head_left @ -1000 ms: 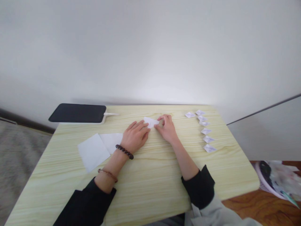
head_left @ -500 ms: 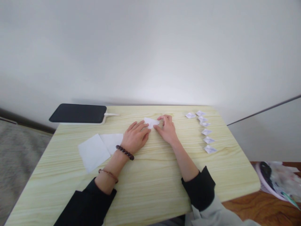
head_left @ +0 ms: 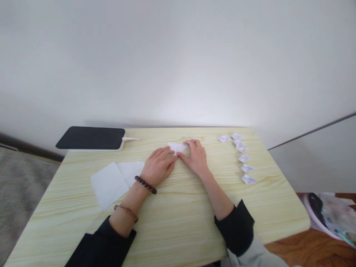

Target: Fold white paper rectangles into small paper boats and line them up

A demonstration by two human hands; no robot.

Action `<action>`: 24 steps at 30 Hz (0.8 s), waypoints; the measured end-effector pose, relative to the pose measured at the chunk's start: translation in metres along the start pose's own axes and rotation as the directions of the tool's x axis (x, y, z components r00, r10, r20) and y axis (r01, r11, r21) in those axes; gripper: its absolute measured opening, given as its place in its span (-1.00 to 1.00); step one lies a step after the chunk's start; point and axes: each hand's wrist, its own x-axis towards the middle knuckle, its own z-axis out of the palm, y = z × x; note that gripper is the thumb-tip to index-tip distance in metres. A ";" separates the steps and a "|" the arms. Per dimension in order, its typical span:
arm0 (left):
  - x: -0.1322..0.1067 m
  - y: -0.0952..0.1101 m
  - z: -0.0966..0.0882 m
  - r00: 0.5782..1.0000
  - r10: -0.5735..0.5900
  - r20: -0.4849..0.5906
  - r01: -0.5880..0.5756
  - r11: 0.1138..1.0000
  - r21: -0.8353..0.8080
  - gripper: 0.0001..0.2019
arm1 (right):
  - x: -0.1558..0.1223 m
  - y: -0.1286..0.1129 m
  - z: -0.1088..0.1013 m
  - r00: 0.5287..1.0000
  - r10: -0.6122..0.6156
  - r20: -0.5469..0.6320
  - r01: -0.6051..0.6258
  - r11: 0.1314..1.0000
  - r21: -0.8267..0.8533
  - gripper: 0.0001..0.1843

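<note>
A small folded white paper (head_left: 177, 147) lies on the pale wooden table (head_left: 172, 222), near its far middle. My left hand (head_left: 157, 166) rests flat on the table with fingers stretched out, fingertips pressing the paper's left edge. A dark bead bracelet circles that wrist. My right hand (head_left: 195, 158) presses down on the paper's right side, fingers curled over it and thumb tip meeting the left fingertips. Most of the paper is hidden under both hands.
Two flat white paper sheets (head_left: 111, 181) overlap left of my left hand. A black phone (head_left: 90, 138) with a white cable lies at the far left corner. Several small folded paper pieces (head_left: 244, 158) line the right side. A wall stands close behind the table.
My right hand has slid slightly left and flattened over the paper, closing toward the left fingertips. The view has tilted a little, so everything sits lower in the picture.
</note>
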 end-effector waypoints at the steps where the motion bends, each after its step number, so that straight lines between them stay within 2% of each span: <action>1: 0.000 0.000 0.000 1.000 -0.001 -0.002 0.001 1.000 0.003 -0.76 | 0.000 0.000 0.000 1.000 0.005 0.005 -0.005 1.000 -0.003 -0.53; 12: 0.001 0.003 -0.002 1.000 -0.023 -0.010 0.023 1.000 0.000 -0.78 | 0.005 0.009 0.000 0.999 0.047 0.020 -0.049 0.993 0.106 -0.62; 16: 0.001 0.000 0.002 0.999 -0.036 -0.034 0.034 0.996 -0.082 -0.79 | 0.002 0.008 0.000 1.000 -0.027 -0.004 0.027 0.998 0.058 -0.62; 20: 0.003 -0.007 0.008 0.984 -0.139 -0.109 0.112 0.969 -0.221 -0.78 | -0.001 0.006 -0.002 0.991 -0.127 0.036 0.128 0.992 -0.010 -0.60; 24: 0.004 -0.009 0.010 0.963 -0.249 -0.106 0.239 0.966 -0.099 -0.73 | -0.002 0.004 -0.006 0.984 -0.166 0.070 0.167 0.986 -0.006 -0.67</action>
